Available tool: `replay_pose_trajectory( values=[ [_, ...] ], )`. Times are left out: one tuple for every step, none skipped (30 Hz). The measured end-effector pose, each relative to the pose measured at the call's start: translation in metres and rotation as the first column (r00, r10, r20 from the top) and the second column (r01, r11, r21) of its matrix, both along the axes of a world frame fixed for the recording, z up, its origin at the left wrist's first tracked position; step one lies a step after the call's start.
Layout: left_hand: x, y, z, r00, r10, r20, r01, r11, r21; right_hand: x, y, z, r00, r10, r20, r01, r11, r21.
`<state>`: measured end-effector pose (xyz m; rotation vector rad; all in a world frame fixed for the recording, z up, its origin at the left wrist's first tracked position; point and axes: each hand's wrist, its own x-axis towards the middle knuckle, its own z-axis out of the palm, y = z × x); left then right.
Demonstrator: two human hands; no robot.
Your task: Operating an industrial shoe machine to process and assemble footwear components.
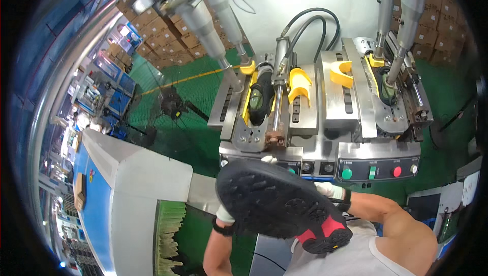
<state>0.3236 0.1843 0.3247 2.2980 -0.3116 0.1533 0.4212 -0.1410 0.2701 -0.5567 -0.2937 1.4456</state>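
Note:
A black shoe [269, 202] with red patches near one end of its lugged sole is held up in front of me, sole facing the view. My left hand [224, 215], in a white glove, grips its left end, the fingers mostly hidden behind it. On the far right edge my white-gloved right hand [330, 190] also has hold of the shoe. Beyond it stands a two-station press. A dark shoe [260, 98] is clamped in the left station, and another dark shoe [387, 92] sits in the right one. Yellow curved pads [300, 85] lie between the stations.
Control panels with coloured buttons [376, 169] line the press's front. At left stands a white and blue machine [137, 184] with green strips [169, 235]. A fan [172, 104] and stacked cartons [162, 37] are farther back.

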Motion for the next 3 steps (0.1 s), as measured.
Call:
replay_pose_trajectory(
  values=[
    [0.042, 0.011, 0.014, 0.996, -0.081, -0.021, 0.083, 0.99, 0.116, 0.018, -0.015, 0.001, 0.999, -0.049, 0.008, 0.05, 0.999, -0.017],
    [0.056, 0.011, 0.013, 0.988, -0.144, -0.049, 0.151, 0.962, 0.228, 0.04, -0.033, 0.009, 0.996, -0.083, 0.017, 0.084, 0.996, -0.033],
    [0.093, 0.008, 0.035, 0.995, -0.091, -0.028, 0.095, 0.973, 0.21, 0.056, -0.032, 0.009, 0.998, -0.058, 0.014, 0.058, 0.998, -0.019]
  ],
)
